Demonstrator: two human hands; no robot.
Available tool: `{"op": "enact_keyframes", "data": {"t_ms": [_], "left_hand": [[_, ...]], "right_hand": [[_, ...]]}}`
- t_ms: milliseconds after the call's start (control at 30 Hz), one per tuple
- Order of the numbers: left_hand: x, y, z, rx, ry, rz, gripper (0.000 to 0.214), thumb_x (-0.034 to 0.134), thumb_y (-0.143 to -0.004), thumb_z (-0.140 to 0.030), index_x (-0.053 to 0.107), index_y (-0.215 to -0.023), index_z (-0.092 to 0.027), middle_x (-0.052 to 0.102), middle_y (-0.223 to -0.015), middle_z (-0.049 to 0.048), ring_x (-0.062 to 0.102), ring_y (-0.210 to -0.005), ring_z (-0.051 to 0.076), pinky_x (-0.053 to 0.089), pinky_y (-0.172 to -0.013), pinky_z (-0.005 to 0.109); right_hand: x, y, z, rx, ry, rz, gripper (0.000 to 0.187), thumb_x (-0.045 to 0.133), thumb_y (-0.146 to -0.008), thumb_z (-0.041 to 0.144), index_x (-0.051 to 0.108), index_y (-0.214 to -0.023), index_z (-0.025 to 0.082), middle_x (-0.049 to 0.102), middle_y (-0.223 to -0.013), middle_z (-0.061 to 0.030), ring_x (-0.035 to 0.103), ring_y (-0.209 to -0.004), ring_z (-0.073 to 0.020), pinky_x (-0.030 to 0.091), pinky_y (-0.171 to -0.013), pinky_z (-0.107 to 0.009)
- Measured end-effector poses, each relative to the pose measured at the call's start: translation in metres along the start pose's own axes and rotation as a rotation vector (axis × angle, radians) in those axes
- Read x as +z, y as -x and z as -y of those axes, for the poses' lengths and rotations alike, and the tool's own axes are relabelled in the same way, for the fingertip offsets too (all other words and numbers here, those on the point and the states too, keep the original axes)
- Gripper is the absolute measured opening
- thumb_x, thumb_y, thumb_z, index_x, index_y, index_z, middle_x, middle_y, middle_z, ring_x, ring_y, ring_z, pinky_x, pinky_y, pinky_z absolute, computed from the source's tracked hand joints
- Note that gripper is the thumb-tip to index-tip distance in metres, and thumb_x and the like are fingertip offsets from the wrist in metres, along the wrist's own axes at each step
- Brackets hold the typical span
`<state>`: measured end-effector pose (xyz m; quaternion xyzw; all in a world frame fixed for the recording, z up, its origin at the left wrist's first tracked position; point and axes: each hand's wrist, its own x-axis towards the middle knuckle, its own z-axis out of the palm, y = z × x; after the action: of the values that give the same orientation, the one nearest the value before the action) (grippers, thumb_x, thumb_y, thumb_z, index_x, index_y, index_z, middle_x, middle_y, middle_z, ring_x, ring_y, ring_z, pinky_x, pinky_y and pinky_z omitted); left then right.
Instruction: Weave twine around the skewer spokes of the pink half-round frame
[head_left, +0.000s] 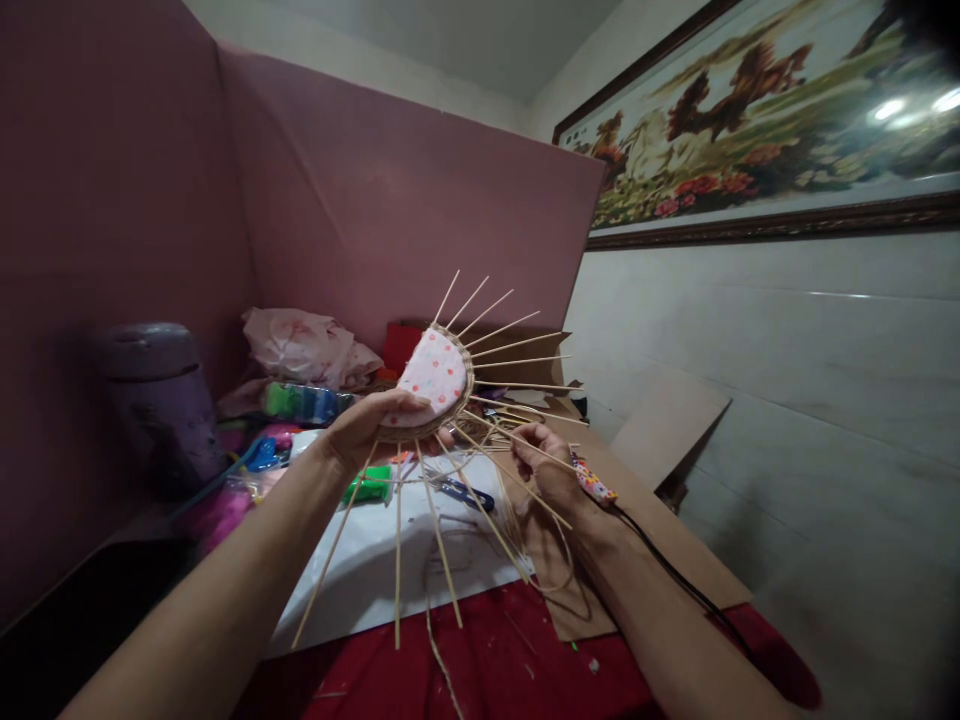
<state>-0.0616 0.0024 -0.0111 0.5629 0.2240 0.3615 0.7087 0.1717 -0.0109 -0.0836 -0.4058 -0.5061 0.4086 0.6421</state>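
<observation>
My left hand (390,415) grips a half-round panel (435,380) by its lower left side, thumb on top. The panel is covered in white cloth with red spots and has a woven twine rim. Several thin sticks (435,530) fan out from that rim. My right hand (544,460) is closed in a pinch beside the right-hand sticks, on what looks like a thin strand of twine. The exact pinch point is partly hidden by its fingers. Loose twine (562,580) loops below the right hand, and another length hangs over the red cloth.
A blue-handled cutter (465,493) and a green packet (367,485) lie on the white sheet (337,590). Brown cardboard (660,530) and a glue gun with patterned grip (592,480) and black cord are at right. A purple flask (161,410) and coloured craft packs (307,402) stand left.
</observation>
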Motion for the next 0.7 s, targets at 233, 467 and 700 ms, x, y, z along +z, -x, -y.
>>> {"op": "enact_keyframes", "data": {"t_ms": [233, 467, 700], "left_hand": [[-0.005, -0.002, 0.003, -0.009, -0.024, 0.023, 0.025, 0.05, -0.073, -0.023, 0.067, -0.083, -0.007, 0.069, -0.073, 0.0165, 0.063, -0.061, 0.022, 0.048, -0.06, 0.033], [-0.003, -0.001, 0.004, -0.011, -0.066, 0.001, 0.022, 0.049, -0.073, -0.022, 0.067, -0.079, -0.011, 0.069, -0.072, 0.0154, 0.063, -0.062, 0.022, 0.047, -0.059, 0.032], [-0.006, -0.004, 0.009, -0.037, -0.028, 0.008, 0.029, 0.049, -0.073, -0.024, 0.065, -0.09, -0.008, 0.069, -0.076, 0.0164, 0.064, -0.069, 0.024, 0.047, -0.063, 0.032]], "right_hand": [[0.0, 0.003, 0.009, -0.08, -0.049, 0.08, 0.016, 0.069, -0.065, 0.032, 0.062, -0.071, 0.018, 0.061, -0.065, -0.0001, 0.052, -0.058, -0.0108, 0.041, -0.054, -0.024], [0.013, 0.023, 0.027, -0.022, -0.187, 0.28, 0.028, 0.057, -0.075, 0.045, 0.067, -0.086, 0.021, 0.065, -0.093, -0.0065, 0.057, -0.088, -0.0196, 0.043, -0.077, -0.032], [0.011, 0.024, 0.022, 0.127, -0.316, 0.367, 0.015, 0.068, -0.069, 0.031, 0.061, -0.075, 0.02, 0.048, -0.062, 0.0029, 0.034, -0.048, -0.006, 0.029, -0.044, -0.019]]}}
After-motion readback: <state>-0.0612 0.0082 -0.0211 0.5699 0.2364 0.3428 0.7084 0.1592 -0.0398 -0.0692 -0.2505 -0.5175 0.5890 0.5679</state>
